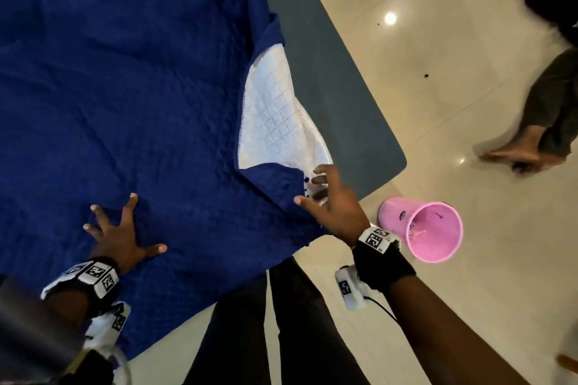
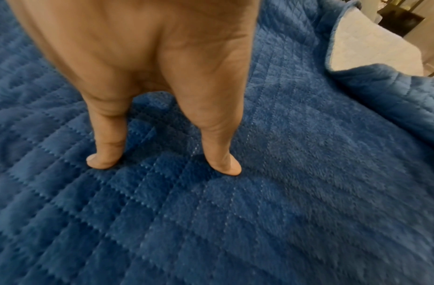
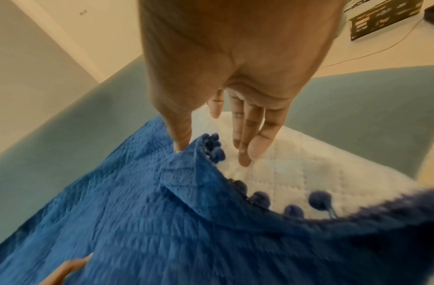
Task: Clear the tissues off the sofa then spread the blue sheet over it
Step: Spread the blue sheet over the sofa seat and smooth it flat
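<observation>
The blue sheet (image 1: 109,87) covers most of the sofa (image 1: 344,97), one corner flipped white side up. Left hand (image 1: 120,236) presses flat on it, fingers spread; right hand (image 1: 334,200), fingers loosely extended, touches that flipped corner. Pink bin (image 1: 422,228) lies just beside the sofa.

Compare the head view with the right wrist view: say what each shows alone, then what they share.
Only the head view shows the pink bin lying on its side on the floor, the left hand spread flat on the blue sheet, and another person's bare foot. Only the right wrist view shows the sheet's row of pompoms clearly and a dark board on the floor. Both show the right hand at the folded-back corner, the white underside and the grey sofa.
</observation>
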